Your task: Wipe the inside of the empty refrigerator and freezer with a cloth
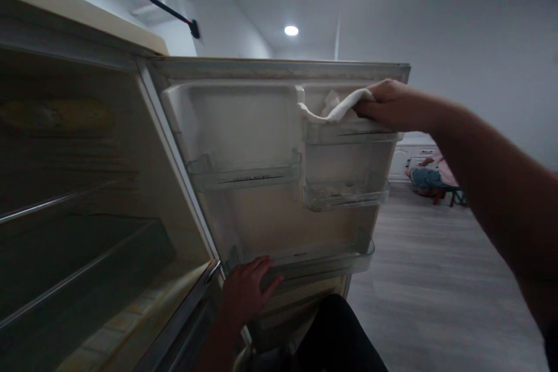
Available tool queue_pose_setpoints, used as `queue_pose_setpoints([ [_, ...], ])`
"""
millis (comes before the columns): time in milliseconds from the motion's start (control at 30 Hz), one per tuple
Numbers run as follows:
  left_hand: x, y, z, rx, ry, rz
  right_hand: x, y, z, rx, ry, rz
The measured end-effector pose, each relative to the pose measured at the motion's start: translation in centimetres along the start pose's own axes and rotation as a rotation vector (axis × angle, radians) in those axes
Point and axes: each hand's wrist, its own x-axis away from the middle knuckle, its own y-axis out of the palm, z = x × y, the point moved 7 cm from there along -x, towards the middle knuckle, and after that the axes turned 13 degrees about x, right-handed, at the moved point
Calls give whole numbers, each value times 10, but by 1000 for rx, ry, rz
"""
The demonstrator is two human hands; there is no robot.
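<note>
Your right hand [387, 106] is closed over one end of a white cloth [342, 110], which drapes along the upper-right bin [351, 132] of the open fridge door [244, 119]; its fingertips are hidden, and part of the cloth dips out of sight behind the bin's front. Your left hand [247, 290], well apart from it, has thumb and fingers spread beside the bottom bin [325, 265] — whether it touches, you can't tell. On your left, the dim fridge interior [192, 197] blurs a yellowish item [61, 115] beyond naming. Your right forearm covers part of a seated person [429, 177] — the head is out of sight.
</note>
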Motion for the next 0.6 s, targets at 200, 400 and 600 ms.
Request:
queue_pose_setpoints([
  [200, 2, 0, -2, -9, 8, 2, 49, 4, -83, 210, -236, 306],
  [400, 4, -1, -1, -6, 26, 11, 64, 46, -72, 161, -419, 213],
  [600, 3, 1, -2, 6, 38, 36, 74, 55, -69, 206, -383, 197],
])
